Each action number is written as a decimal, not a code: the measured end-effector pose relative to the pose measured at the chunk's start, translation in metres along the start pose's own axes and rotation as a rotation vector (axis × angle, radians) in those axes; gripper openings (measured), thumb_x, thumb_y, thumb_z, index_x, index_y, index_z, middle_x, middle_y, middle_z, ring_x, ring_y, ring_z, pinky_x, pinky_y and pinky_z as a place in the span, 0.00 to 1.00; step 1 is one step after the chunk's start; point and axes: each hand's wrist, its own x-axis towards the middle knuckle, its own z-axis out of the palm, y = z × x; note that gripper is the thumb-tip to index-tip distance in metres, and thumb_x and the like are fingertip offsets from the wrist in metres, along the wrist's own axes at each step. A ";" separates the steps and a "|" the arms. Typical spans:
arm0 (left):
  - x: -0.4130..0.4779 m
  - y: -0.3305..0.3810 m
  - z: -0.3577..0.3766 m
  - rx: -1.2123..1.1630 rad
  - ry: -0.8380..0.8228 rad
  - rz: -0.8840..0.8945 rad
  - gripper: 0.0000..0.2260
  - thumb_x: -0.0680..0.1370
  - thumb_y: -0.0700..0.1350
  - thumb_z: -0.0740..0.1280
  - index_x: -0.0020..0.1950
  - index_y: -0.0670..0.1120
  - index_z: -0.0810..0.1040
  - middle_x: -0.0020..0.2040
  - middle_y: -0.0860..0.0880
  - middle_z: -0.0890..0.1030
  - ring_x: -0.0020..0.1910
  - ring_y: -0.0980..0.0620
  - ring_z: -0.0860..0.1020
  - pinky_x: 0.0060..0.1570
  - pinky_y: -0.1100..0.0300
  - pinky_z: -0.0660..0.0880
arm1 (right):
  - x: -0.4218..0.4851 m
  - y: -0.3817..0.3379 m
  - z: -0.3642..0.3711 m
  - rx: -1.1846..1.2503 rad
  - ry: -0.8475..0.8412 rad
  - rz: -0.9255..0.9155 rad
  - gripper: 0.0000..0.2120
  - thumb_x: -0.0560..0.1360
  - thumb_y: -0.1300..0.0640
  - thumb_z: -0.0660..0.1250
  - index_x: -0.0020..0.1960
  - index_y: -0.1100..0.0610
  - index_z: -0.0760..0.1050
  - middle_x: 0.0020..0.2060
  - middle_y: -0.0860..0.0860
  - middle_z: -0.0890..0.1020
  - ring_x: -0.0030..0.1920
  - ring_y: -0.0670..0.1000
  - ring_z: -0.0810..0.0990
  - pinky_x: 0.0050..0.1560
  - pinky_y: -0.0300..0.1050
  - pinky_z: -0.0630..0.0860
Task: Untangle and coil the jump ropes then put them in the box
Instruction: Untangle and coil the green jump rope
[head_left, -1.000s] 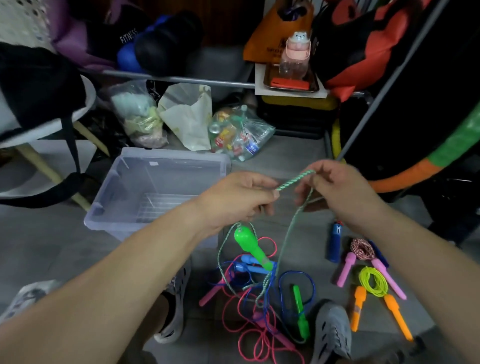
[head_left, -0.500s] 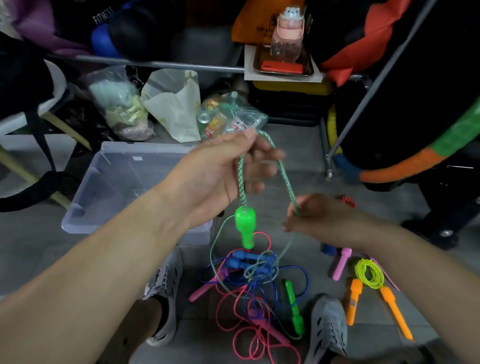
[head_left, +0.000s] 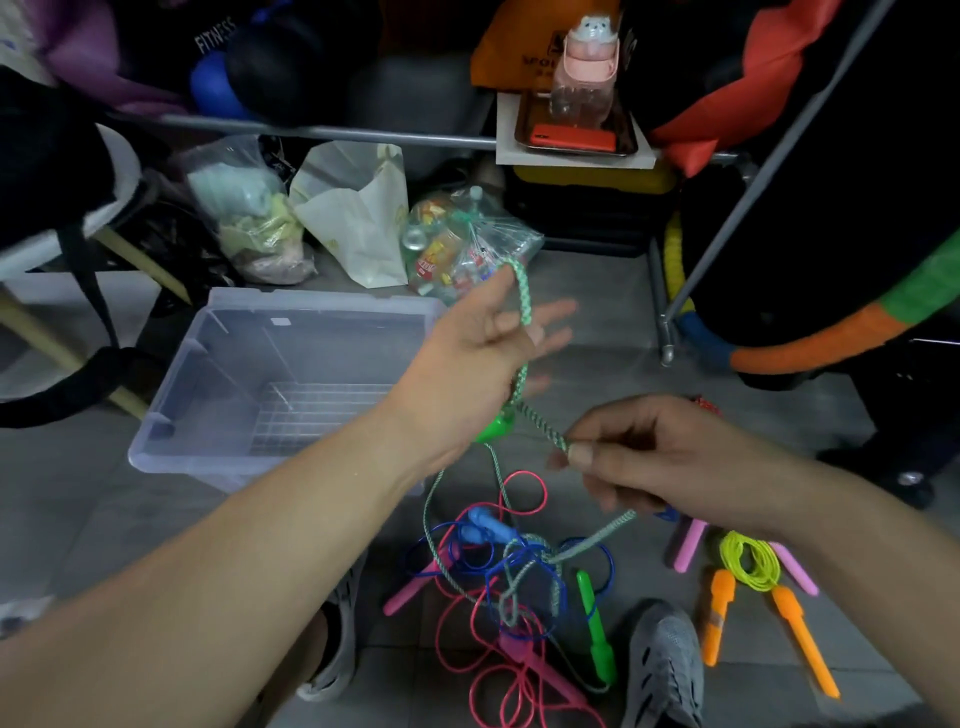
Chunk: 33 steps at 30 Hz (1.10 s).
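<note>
At the right edge of the box (head_left: 311, 301), the green rope (head_left: 523, 306) hangs looped over the left hand (head_left: 483, 338), whose grip is spread. The rope slants down past its green handle (head_left: 493, 428) to the right hand (head_left: 660, 457), whose grip pinches it. The next wrap probably goes up from that pinch. The slack falls to the tangle (head_left: 519, 577) on the floor (head_left: 78, 519), right of the box and nearer the person; bags (head_left: 358, 218) crowd beyond the box.
</note>
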 end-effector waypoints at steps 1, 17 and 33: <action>-0.002 -0.003 0.002 0.099 -0.050 -0.009 0.26 0.83 0.33 0.59 0.79 0.48 0.59 0.62 0.46 0.82 0.59 0.51 0.82 0.50 0.64 0.78 | -0.003 -0.002 -0.004 -0.019 0.006 -0.032 0.12 0.72 0.51 0.72 0.48 0.60 0.83 0.30 0.48 0.79 0.29 0.44 0.73 0.32 0.36 0.69; -0.016 -0.002 0.012 0.190 -0.380 -0.232 0.13 0.79 0.47 0.67 0.62 0.44 0.78 0.37 0.40 0.83 0.36 0.43 0.76 0.45 0.47 0.71 | -0.010 0.008 -0.037 0.202 0.463 -0.342 0.09 0.71 0.66 0.70 0.48 0.56 0.82 0.44 0.62 0.82 0.45 0.54 0.83 0.51 0.42 0.81; -0.019 -0.002 0.021 -0.162 -0.380 -0.339 0.20 0.79 0.49 0.63 0.65 0.36 0.77 0.34 0.45 0.81 0.32 0.50 0.77 0.36 0.59 0.76 | 0.001 0.002 -0.033 0.012 0.565 -0.381 0.09 0.73 0.68 0.70 0.46 0.55 0.83 0.35 0.46 0.84 0.37 0.40 0.81 0.40 0.30 0.75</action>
